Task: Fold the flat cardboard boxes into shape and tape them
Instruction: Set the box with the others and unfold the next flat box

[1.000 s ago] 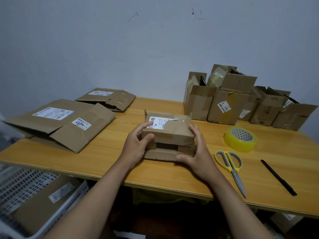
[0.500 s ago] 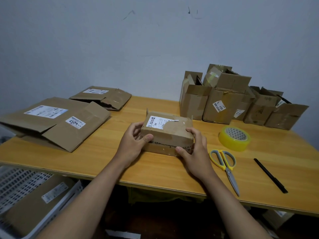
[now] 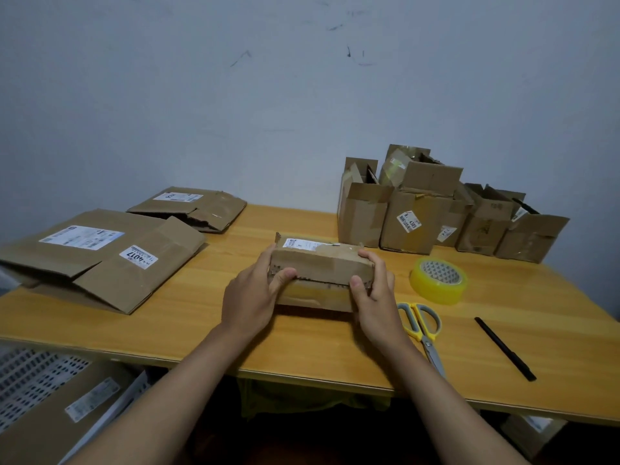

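A pale grey wall with a few dark scuffs stands behind a yellow-brown wooden table (image 3: 335,350), and both hands meet at its middle. The left hand (image 3: 250,298) grips the left end of a small brown cardboard box (image 3: 318,268), thumb pressed on the near flap and fingers curled over the top edge. The right hand (image 3: 375,297) clasps the right end in the same way, thumb on the front face, fingers wrapped over the corner. The box sits on the table between them, its near flaps folded shut, a white label on top

Just right of the right hand lie grey-and-yellow scissors (image 3: 423,330), blades pointing toward the near edge. Beyond them, a roll of yellowish clear tape (image 3: 437,280) lies flat, and further right a thin black pen (image 3: 505,348). Behind the right hand, against the wall, a cluster of upright brown cardboard boxes (image 3: 419,213) stands with open flaps

Left of the left hand lies a large flattened brown cardboard box (image 3: 100,263) with white labels, and behind it a smaller flattened brown box (image 3: 191,208). Below the table's left edge, a white perforated plastic crate (image 3: 30,374) holds another piece of cardboard
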